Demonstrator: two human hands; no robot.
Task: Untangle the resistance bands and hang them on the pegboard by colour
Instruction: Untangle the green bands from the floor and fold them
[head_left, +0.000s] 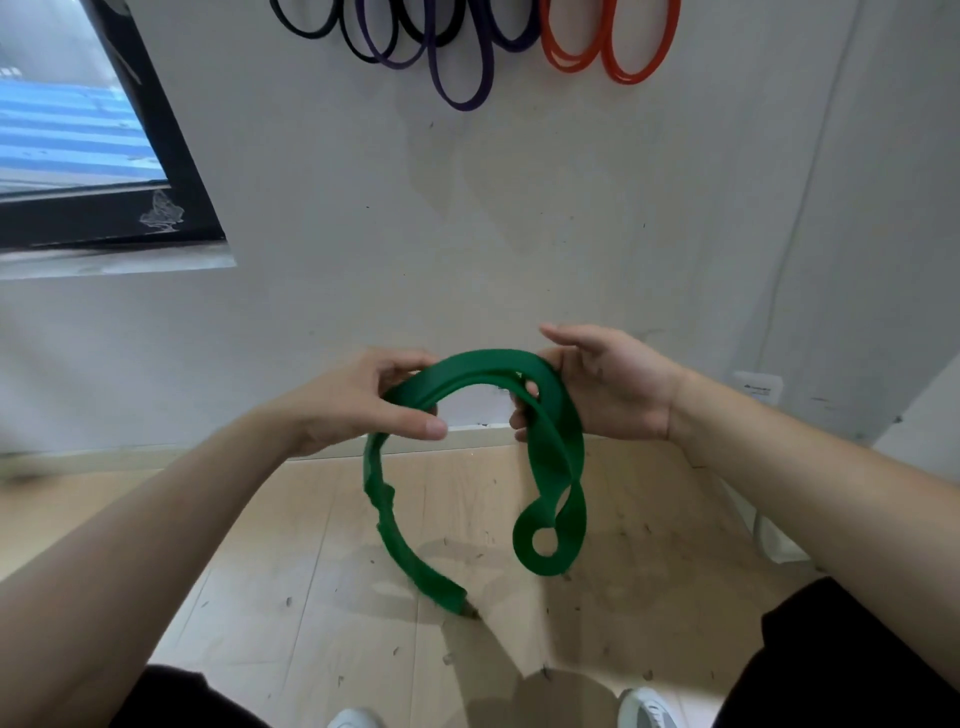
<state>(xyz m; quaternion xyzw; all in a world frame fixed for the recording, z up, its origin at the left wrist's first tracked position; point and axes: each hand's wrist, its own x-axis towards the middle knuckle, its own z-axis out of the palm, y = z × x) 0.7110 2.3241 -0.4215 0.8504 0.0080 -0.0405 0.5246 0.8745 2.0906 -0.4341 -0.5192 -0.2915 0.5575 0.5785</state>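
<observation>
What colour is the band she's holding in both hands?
Green: the band, plain with no pattern, seen in the head view.

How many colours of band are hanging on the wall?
3: black bands leftmost, purple bands in the middle, orange bands rightmost. The top edge crops them; more may be hidden.

head-worn view | looks forward and down | wall (519, 234) and floor (311, 571) close

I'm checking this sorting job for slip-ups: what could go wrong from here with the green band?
The green band has a twisted loop hanging below the right hand; hung like that, it may stay kinked. Its other end dangles from the left hand toward the littered floor and could pick up dirt. Purple bands overlap black bands above; green might tangle likewise.
</observation>
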